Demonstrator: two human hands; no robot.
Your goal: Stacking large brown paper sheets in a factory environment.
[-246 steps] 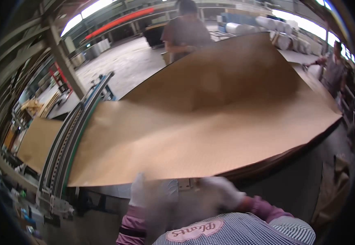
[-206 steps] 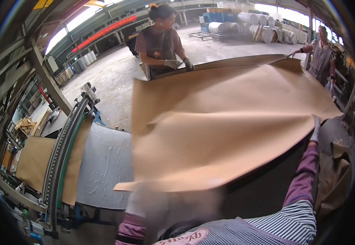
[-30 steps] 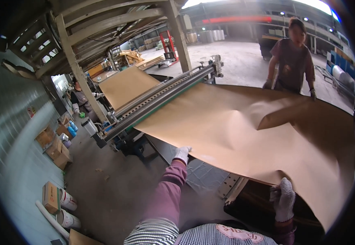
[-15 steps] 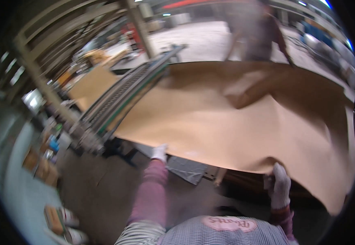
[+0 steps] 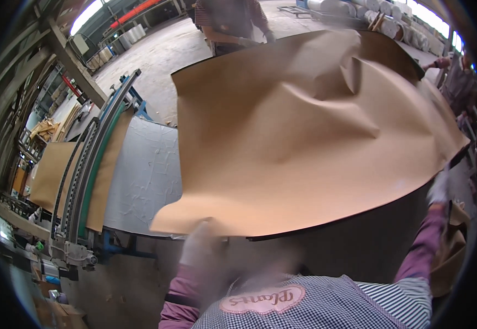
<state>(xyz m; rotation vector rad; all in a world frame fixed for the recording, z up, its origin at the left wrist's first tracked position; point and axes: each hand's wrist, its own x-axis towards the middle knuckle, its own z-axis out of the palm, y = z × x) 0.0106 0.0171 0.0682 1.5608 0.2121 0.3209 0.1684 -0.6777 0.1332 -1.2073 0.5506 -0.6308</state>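
A large sheet of brown paper (image 5: 271, 164), creased and dark along its underside, stretches across the space in front of me. My left hand (image 5: 200, 245), in a pale glove and slightly blurred, is closed on its near edge by the left corner, where the paper puckers. Out to the right, my gloved right hand (image 5: 439, 189) grips the sheet's right-hand edge; the fingertips are partly hidden. Across from me a person (image 5: 230, 24) has both hands at the far edge. A second person (image 5: 457, 79) reaches to the sheet's far right edge.
To the left, a long rail machine (image 5: 87, 172) with a green strip crosses a table with a wrinkled grey-white surface (image 5: 142, 175). More brown paper (image 5: 52, 172) lies beyond the rail. A post (image 5: 74, 63) stands behind it. Wrapped rolls (image 5: 386, 24) lie at the far right.
The brown sheet has shifted right, away from the rail, uncovering the grey-white surface. My right hand has moved farther right along its edge. The view has turned, and a second person now shows.
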